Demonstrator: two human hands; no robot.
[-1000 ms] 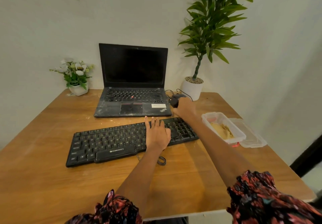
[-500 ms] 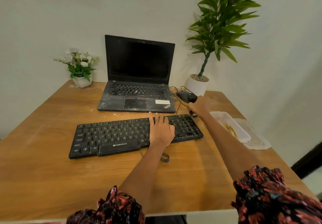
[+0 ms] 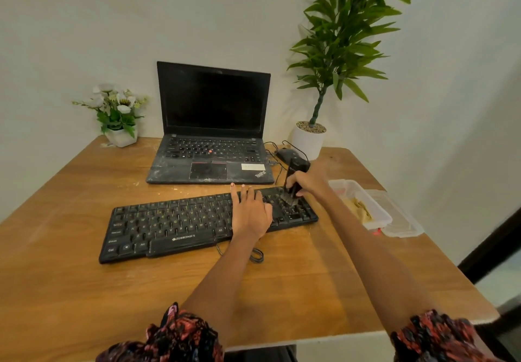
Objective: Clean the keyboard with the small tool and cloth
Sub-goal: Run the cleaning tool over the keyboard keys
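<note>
- Our left hand (image 3: 251, 211) lies flat, fingers spread, on the black keyboard (image 3: 174, 225) at the wooden table's (image 3: 70, 291) centre
- Our right hand (image 3: 309, 182) grips a small dark brush (image 3: 293, 182); bristles touch the keyboard's right-end keys
- Cloth (image 3: 359, 210) sits in a clear tub (image 3: 379, 211) at right

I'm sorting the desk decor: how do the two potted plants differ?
The flower pot at the table's back left is squat and holds white blooms; the leafy plant at the back right is far taller, all green leaves on one thin stem. Its pot is round and topped with pebbles, the flower pot angular. Both pots are white and stand by the wall.
</note>
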